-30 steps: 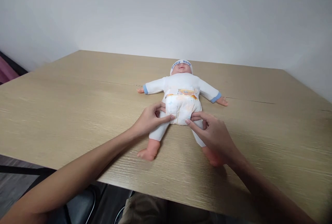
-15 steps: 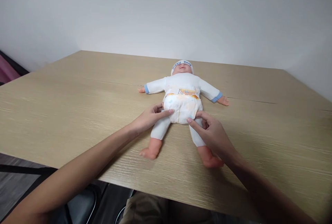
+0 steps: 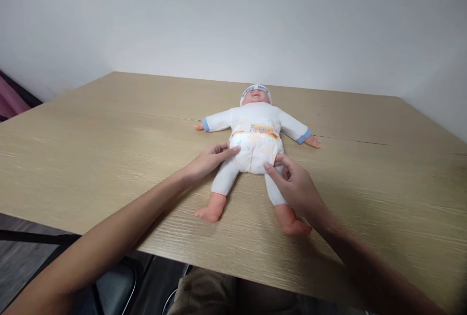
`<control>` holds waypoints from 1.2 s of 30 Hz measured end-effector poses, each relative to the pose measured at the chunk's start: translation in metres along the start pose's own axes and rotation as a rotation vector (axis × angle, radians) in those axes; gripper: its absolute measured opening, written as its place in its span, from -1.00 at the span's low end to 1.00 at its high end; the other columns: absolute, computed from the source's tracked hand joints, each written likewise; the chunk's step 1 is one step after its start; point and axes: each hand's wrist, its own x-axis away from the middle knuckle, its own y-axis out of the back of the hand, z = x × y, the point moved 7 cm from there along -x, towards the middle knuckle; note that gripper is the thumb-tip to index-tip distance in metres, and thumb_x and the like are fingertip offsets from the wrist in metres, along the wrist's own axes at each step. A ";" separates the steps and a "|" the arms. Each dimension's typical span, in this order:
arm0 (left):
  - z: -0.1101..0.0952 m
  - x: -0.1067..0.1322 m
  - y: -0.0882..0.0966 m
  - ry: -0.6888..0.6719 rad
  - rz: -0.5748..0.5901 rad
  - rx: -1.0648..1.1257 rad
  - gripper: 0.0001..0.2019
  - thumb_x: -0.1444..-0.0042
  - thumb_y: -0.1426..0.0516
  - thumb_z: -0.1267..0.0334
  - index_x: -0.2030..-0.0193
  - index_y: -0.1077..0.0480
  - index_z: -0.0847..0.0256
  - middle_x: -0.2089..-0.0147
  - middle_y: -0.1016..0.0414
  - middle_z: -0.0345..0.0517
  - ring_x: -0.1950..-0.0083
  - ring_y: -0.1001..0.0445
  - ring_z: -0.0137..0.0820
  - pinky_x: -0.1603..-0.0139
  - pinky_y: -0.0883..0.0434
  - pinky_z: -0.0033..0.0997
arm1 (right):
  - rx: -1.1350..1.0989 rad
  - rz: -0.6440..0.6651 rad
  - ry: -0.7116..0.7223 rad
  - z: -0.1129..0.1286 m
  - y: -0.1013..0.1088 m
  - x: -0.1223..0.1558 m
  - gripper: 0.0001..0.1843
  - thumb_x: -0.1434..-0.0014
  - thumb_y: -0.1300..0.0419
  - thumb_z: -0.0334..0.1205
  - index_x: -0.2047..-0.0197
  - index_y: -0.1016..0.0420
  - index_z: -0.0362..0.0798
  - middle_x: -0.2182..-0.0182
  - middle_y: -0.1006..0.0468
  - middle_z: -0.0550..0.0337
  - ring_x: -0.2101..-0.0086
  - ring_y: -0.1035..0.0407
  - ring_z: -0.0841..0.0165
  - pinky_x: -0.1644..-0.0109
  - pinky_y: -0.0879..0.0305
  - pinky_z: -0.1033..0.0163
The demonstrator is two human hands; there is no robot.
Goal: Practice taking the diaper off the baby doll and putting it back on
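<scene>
Lying face-up on the light wooden table [image 3: 109,135]: plastic baby doll [image 3: 255,116] in white romper, cap [image 3: 256,89] lettering looks like "Happy Baby". Left hand [image 3: 209,159] unclenched, fingertips on side of its white orange-banded diaper [image 3: 257,149]; right hand [image 3: 294,186] pinches diaper's lower edge.

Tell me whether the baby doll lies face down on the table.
No, the baby doll lies on its back on the wooden table, face up.

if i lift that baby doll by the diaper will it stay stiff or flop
The doll would probably flop somewhat: its cloth-sleeved limbs lie splayed flat on the table. The diaper looks soft where the left hand and right hand touch it, so it may bunch.
</scene>
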 end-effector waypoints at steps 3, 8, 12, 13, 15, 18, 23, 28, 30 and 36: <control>0.000 0.000 0.001 -0.006 -0.050 0.004 -0.54 -0.25 -0.41 -0.22 0.14 -0.56 0.18 0.14 -0.65 0.03 0.15 -0.56 -0.21 0.17 -0.52 -0.21 | 0.003 -0.038 0.010 -0.001 0.001 0.002 -0.60 -0.36 -0.30 0.24 0.23 -0.54 0.06 0.57 -0.20 0.40 0.53 -0.08 0.36 0.44 -0.07 0.20; 0.001 -0.001 0.001 -0.032 -0.089 0.045 -0.57 -0.23 -0.44 -0.17 0.21 -0.51 0.15 0.23 -0.59 -0.08 0.23 -0.52 -0.28 0.19 -0.46 -0.21 | 0.120 -0.151 0.114 0.004 0.006 0.006 -0.63 -0.40 -0.29 0.19 0.21 -0.58 0.06 0.40 -0.49 0.24 0.40 -0.30 0.28 0.29 -0.26 0.16; 0.003 -0.002 0.003 -0.034 -0.102 0.045 -0.57 -0.21 -0.45 -0.16 0.18 -0.51 0.16 0.19 -0.60 -0.05 0.20 -0.54 -0.26 0.16 -0.46 -0.18 | 0.113 -0.214 0.190 0.002 0.008 0.002 -0.64 -0.38 -0.32 0.16 0.17 -0.63 0.01 0.12 -0.58 0.04 0.29 -0.39 0.24 0.17 -0.36 0.10; 0.003 -0.002 0.003 -0.037 -0.101 0.032 -0.57 -0.21 -0.45 -0.16 0.18 -0.51 0.16 0.18 -0.60 -0.03 0.20 -0.54 -0.25 0.17 -0.46 -0.19 | 0.103 -0.209 0.190 0.000 0.008 0.000 -0.63 -0.37 -0.33 0.16 0.17 -0.63 0.00 0.13 -0.57 0.04 0.30 -0.39 0.24 0.17 -0.37 0.10; 0.003 -0.002 0.003 -0.049 -0.087 0.008 -0.56 -0.22 -0.45 -0.16 0.14 -0.51 0.16 0.15 -0.62 0.00 0.16 -0.56 -0.23 0.16 -0.47 -0.19 | 0.098 -0.181 0.185 -0.004 0.007 -0.003 -0.63 -0.36 -0.34 0.16 0.18 -0.63 -0.01 0.20 -0.53 0.09 0.31 -0.38 0.26 0.17 -0.36 0.11; 0.002 0.001 0.001 -0.070 -0.058 0.011 -0.56 -0.24 -0.45 -0.13 0.01 -0.54 0.16 0.06 -0.66 0.03 0.05 -0.61 -0.18 0.04 -0.52 -0.15 | 0.118 -0.129 0.182 -0.006 0.009 -0.003 -0.63 -0.37 -0.33 0.14 0.16 -0.65 -0.01 0.26 -0.49 0.15 0.35 -0.34 0.28 0.21 -0.33 0.12; -0.005 0.018 0.002 -0.132 0.011 -0.050 -0.54 -0.32 -0.40 -0.06 -0.23 -0.55 0.14 -0.17 -0.70 0.12 -0.26 -0.62 -0.07 -0.26 -0.52 -0.06 | 0.085 -0.031 0.123 -0.015 0.024 0.010 -0.62 -0.40 -0.32 0.13 -0.04 -0.68 0.01 0.36 -0.46 0.26 0.44 -0.25 0.33 0.33 -0.25 0.17; -0.023 0.028 0.025 -0.331 -0.160 -0.485 -0.63 -0.47 -0.24 0.01 -0.27 -0.52 0.13 -0.24 -0.69 0.07 -0.24 -0.61 -0.13 -0.29 -0.46 -0.06 | 0.154 -0.156 0.178 -0.030 0.054 -0.006 -0.59 -0.41 -0.31 0.12 -0.12 -0.63 0.00 0.30 -0.57 0.19 0.35 -0.40 0.26 0.19 -0.39 0.13; -0.034 0.019 0.034 -0.455 -0.288 -0.716 -0.68 -0.48 -0.20 0.05 -0.23 -0.50 0.14 -0.27 -0.66 0.07 -0.23 -0.56 -0.13 -0.30 -0.44 -0.04 | 0.290 -0.291 0.292 -0.033 0.064 -0.028 -0.62 -0.40 -0.29 0.07 -0.10 -0.61 -0.02 0.19 -0.64 0.07 0.23 -0.47 0.17 -0.02 -0.45 0.01; -0.049 -0.063 0.056 -0.375 -0.491 -1.299 -0.46 -0.36 -0.22 0.16 -0.42 -0.35 0.26 -0.51 -0.42 0.28 -0.50 -0.30 0.11 -0.53 -0.21 0.12 | 0.670 -0.249 0.291 -0.047 0.044 -0.118 -0.33 -0.34 -0.23 -0.02 -0.41 -0.43 -0.18 -0.28 -0.56 -0.36 -0.23 -0.39 -0.23 -0.32 -0.32 -0.25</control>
